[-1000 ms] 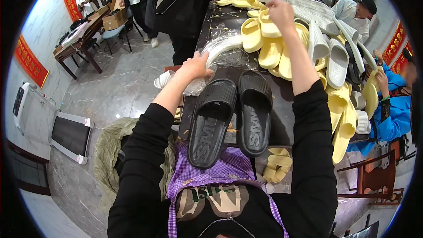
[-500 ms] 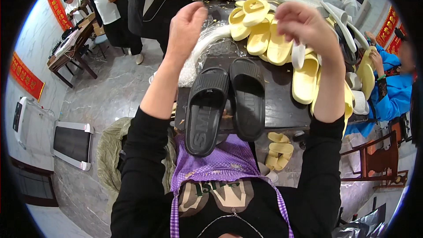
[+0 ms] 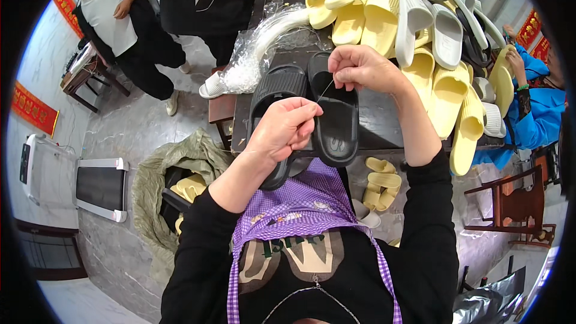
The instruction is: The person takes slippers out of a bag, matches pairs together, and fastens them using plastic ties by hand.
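Strand bundle (image 3: 271, 35): lay across the left side of the table (image 3: 379, 121).
Left hand (image 3: 285, 129): you pinched a thin strand (image 3: 326, 91) above the table's near edge.
Black slippers (image 3: 338, 129): lay paired on the table's near edge, beneath your hands.
Right hand (image 3: 367, 70): you pinched that strand too, farther over the table.
Yellow slippers (image 3: 449, 96): lay heaped on the table's right.

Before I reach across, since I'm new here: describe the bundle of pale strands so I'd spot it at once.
Find the dark table. By its left edge, beyond the black slippers, a bundle of pale strands curves amid clear plastic. Its stringy look sets it apart from the yellow slippers beside it.
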`<state>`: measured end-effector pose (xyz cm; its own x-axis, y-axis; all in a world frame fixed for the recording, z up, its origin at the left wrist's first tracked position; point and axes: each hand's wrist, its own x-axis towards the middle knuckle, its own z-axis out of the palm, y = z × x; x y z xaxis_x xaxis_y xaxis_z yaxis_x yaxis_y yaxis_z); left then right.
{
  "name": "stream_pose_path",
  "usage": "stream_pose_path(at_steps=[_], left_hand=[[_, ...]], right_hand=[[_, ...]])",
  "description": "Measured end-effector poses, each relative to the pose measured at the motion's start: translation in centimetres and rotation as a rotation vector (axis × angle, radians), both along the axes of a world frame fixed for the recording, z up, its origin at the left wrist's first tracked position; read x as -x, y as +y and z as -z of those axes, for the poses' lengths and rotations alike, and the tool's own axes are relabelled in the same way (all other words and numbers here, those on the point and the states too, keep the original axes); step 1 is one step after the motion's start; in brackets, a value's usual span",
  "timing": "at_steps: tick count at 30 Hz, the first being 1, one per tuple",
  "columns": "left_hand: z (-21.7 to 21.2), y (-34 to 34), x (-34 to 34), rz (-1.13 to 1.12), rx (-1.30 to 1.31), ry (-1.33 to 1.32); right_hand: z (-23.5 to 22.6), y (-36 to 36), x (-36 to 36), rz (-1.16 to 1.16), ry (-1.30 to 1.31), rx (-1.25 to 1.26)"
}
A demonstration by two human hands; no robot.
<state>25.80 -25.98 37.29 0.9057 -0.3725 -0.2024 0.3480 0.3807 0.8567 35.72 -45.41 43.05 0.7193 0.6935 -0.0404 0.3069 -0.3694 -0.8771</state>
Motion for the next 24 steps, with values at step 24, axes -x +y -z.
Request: stream_pose_path(at_steps=[24], left_hand=[[2.2, -4.3, -0.6, 0.016, 0.235, 0.56]], right_hand=[[8.1, -0.2, -8.7, 0.226, -0.426, 0.161]])
